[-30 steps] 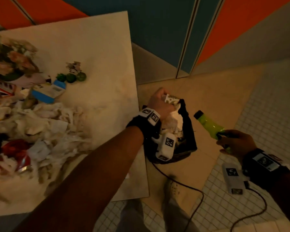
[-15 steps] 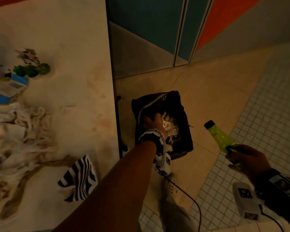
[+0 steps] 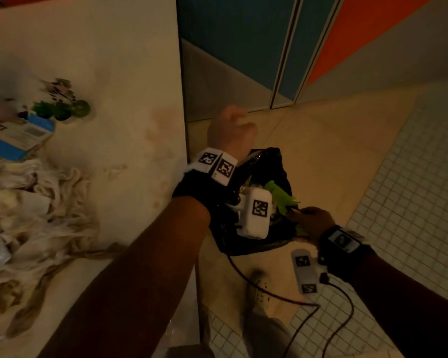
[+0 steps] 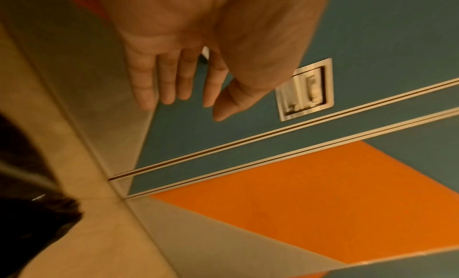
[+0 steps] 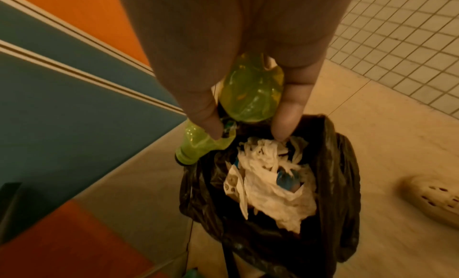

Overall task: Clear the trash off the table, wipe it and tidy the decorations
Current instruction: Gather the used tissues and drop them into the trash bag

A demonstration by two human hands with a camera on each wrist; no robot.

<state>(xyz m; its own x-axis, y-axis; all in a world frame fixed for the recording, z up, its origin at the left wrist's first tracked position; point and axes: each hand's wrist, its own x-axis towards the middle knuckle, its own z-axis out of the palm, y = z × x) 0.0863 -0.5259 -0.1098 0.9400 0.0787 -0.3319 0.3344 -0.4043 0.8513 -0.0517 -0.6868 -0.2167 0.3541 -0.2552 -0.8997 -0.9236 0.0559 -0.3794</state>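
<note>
A black trash bag (image 3: 274, 241) stands on the floor beside the table (image 3: 130, 73), stuffed with white tissues (image 5: 268, 186). My right hand (image 3: 311, 221) grips a crumpled green plastic bottle (image 3: 279, 198) over the bag's mouth. In the right wrist view the thumb and fingers of that right hand (image 5: 248, 126) curl round the bottle (image 5: 250, 93), its neck pointing down-left. My left hand (image 3: 230, 130) hovers above the bag's far side, empty. The left wrist view shows the left hand (image 4: 178, 97) with fingers straight and relaxed. A heap of used tissues (image 3: 36, 202) lies on the table's left part.
A blue box (image 3: 16, 140), green ornaments (image 3: 62, 109) and a small striped figure (image 3: 60, 90) sit at the table's far left. Blue and orange cabinet doors (image 3: 243, 47) rise behind the bag. My shoe (image 3: 260, 288) and trailing cables (image 3: 295, 326) lie on the tiled floor.
My left hand came up out of the bag, empty. My right hand carried the green bottle leftward and down to the bag's mouth.
</note>
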